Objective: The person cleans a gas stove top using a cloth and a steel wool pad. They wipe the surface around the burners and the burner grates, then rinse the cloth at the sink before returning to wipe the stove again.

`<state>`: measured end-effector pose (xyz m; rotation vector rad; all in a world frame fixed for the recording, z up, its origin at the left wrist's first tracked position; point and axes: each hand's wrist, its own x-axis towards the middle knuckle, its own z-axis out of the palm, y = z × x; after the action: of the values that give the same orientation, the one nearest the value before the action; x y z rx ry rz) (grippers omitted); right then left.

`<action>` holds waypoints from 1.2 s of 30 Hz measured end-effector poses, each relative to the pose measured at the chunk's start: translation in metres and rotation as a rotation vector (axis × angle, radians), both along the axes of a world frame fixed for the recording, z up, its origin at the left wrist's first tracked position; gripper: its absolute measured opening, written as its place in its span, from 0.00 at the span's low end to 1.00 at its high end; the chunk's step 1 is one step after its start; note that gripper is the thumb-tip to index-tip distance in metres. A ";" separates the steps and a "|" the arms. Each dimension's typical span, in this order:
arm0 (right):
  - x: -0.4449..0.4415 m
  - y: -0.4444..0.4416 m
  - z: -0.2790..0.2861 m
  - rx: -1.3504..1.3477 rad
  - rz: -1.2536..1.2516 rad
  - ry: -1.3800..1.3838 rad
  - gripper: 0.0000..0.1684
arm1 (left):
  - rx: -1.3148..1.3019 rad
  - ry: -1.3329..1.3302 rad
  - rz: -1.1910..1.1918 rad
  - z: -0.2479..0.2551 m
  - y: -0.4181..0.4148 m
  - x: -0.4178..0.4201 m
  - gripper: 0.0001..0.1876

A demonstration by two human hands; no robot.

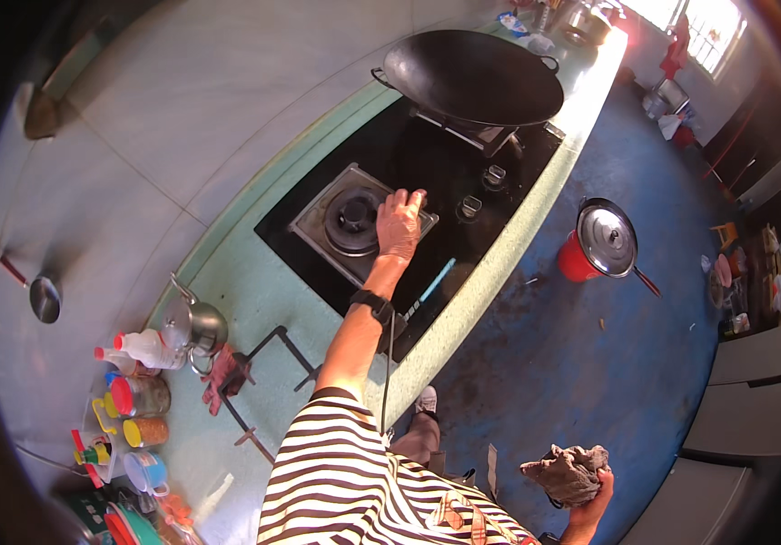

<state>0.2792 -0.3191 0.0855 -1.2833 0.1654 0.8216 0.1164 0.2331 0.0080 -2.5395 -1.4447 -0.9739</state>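
My left hand (399, 221) reaches over the near burner (352, 216) of a black glass gas hob (424, 157). Its fingers are bent down at the right side of the square metal drip tray (315, 212); what lies under the fingertips is hidden. My right hand (591, 503), low at the right, grips a crumpled grey-brown cloth (565, 475) above the floor. A dark metal pan support (283, 334) lies off the hob, on the green counter (227, 286). Two control knobs (472, 206) sit right of my left hand.
A large wok (472, 78) rests on the far burner. Left on the counter are a steel kettle (193, 327), a pink glove (223, 378), jars (142, 396) and a blue mug (145, 471). A red bucket (574, 259) topped by a lidded pan (606, 238) stands on the blue floor.
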 end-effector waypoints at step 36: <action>0.336 0.394 -0.023 -0.032 0.673 0.218 0.18 | -0.362 0.180 0.669 -0.039 0.036 0.046 0.09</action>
<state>0.6148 0.0754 0.0626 -1.2877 -0.0910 1.5401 0.1628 0.2695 -0.0312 -1.9838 -2.3321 -0.3933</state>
